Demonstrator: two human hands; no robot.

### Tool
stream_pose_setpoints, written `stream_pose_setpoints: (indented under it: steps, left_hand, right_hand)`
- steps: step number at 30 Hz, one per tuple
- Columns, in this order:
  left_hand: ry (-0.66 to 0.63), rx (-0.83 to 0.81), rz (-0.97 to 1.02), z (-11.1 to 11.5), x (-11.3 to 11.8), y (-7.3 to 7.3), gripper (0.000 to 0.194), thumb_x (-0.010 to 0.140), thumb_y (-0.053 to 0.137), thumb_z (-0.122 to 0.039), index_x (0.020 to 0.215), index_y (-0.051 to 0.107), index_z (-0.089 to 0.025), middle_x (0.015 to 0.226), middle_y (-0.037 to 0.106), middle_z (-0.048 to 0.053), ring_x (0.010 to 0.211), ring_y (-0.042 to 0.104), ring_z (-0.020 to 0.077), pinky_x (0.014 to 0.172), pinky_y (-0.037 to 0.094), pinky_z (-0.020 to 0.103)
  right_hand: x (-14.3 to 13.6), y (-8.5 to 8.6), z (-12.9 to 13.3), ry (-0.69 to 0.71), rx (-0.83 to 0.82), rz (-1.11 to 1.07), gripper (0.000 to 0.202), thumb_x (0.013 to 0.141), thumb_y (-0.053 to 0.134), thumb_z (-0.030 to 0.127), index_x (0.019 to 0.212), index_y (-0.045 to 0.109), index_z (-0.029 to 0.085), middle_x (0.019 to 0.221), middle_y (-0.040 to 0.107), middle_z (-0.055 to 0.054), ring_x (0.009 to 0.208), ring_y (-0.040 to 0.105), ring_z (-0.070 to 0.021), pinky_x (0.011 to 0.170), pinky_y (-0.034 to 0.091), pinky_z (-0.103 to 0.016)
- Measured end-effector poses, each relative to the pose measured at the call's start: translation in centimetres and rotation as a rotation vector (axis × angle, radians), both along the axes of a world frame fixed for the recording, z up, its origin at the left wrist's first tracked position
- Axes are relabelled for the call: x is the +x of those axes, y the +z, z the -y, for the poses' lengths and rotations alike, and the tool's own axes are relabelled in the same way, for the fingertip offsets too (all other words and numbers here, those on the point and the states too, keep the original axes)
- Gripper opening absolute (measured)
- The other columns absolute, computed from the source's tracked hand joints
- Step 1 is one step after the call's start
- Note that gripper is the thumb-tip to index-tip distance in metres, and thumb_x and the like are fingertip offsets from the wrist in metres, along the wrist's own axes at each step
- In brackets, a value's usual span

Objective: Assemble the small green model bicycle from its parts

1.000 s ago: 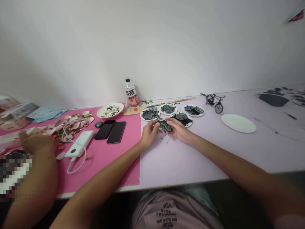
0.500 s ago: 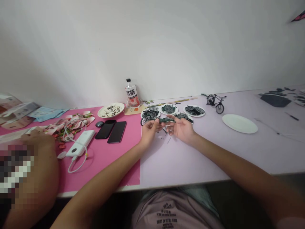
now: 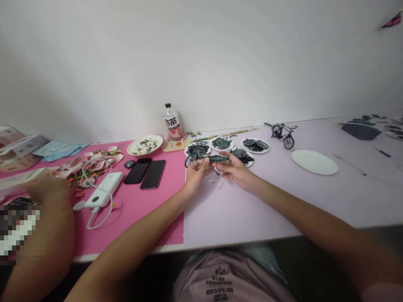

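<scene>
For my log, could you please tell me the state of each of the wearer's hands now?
Left hand: closed, holding the green bicycle part.
Right hand: loosely closed, holding the same part.

The toy bike (image 3: 219, 158) has been turned. One second ago its wheel (image 3: 191, 159) was between the two hands, with its round side in view. Now the wheel sticks out to the left, past the grip of the left hand (image 3: 198, 173), and it sits in front of a plate (image 3: 187, 152) with dark bits on it. The long green part of the bike now lies between the hands, where the wheel was.

The grip of the right hand (image 3: 236, 170) has changed too. Half a second ago its fingers were spread out more. Now they have bent in closer around the end of the green part.
</scene>
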State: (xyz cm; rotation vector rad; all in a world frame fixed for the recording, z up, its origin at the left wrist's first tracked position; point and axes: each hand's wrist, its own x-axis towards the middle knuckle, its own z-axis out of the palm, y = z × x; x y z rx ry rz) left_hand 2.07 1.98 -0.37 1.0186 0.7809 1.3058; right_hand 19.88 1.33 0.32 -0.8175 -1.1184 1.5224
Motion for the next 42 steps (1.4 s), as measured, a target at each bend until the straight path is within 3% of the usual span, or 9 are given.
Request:
stream_pose_setpoints:
  steps: [6,16,20,23,26,35,42]
  left_hand:
    - [0.007,0.04,-0.016,0.0,-0.1,0.2,0.051,0.07,0.087,-0.058,0.084,0.062,-0.016,0.092,0.079,0.009,0.101,0.076,0.0242,0.097,0.057,0.039]
    - [0.029,0.027,0.007,-0.2,-0.1,0.3,0.054,0.066,0.09,-0.058,0.084,0.062,-0.015,0.089,0.079,0.01,0.099,0.077,0.0261,0.097,0.057,0.04]
    - [0.086,0.04,-0.027,-0.1,-0.2,0.7,0.056,0.064,0.091,-0.059,0.084,0.064,-0.014,0.086,0.079,0.009,0.092,0.078,0.024,0.092,0.059,0.037]
    - [0.125,0.067,-0.08,0.0,-0.3,0.8,0.057,0.065,0.089,-0.061,0.086,0.065,-0.014,0.085,0.078,0.008,0.088,0.079,0.0237,0.086,0.06,0.035]
    - [0.144,0.091,-0.111,0.0,-0.2,0.7,0.058,0.066,0.088,-0.062,0.087,0.065,-0.014,0.084,0.077,0.008,0.086,0.079,0.0241,0.082,0.06,0.034]
    - [0.156,0.111,-0.154,-0.5,-0.3,0.3,0.057,0.068,0.087,-0.062,0.09,0.064,-0.014,0.084,0.076,0.008,0.081,0.079,0.0244,0.074,0.058,0.031]
    - [0.176,0.135,-0.175,-1.0,-0.6,0.0,0.057,0.073,0.083,-0.061,0.096,0.061,-0.014,0.09,0.076,0.01,0.079,0.079,0.0239,0.072,0.059,0.031]
  right_hand:
    - [-0.2,-0.2,0.1,-0.008,0.0,0.1,0.078,0.062,0.096,0.033,0.129,0.055,0.027,0.078,0.072,0.003,0.061,0.062,-0.0123,0.055,0.045,-0.024]
    - [-0.4,-0.1,0.3,-0.044,0.034,0.215,0.077,0.062,0.094,0.042,0.126,0.052,0.028,0.078,0.069,0.005,0.057,0.058,-0.012,0.051,0.043,-0.025]
    - [-0.4,-0.4,0.5,-0.208,0.237,0.396,0.059,0.075,0.084,0.051,0.119,0.053,0.027,0.059,0.053,0.01,0.051,0.046,-0.0118,0.05,0.035,-0.024]
    - [-0.2,-0.3,0.8,-0.33,0.502,0.548,0.034,0.085,0.076,0.046,0.104,0.06,0.024,0.053,0.042,0.011,0.049,0.038,-0.0111,0.052,0.032,-0.025]
    - [0.0,-0.1,0.9,-0.423,0.652,0.628,0.02,0.088,0.072,0.04,0.092,0.066,0.021,0.053,0.039,0.01,0.049,0.038,-0.01,0.053,0.032,-0.025]
    - [0.3,-0.2,0.2,-0.555,0.766,0.652,0.017,0.089,0.071,0.035,0.091,0.072,0.019,0.061,0.052,0.004,0.054,0.047,-0.0112,0.054,0.039,-0.024]
    - [0.2,-0.1,0.5,-0.608,0.837,0.626,0.015,0.09,0.07,0.035,0.092,0.067,0.021,0.064,0.056,0.003,0.057,0.052,-0.0121,0.057,0.044,-0.025]
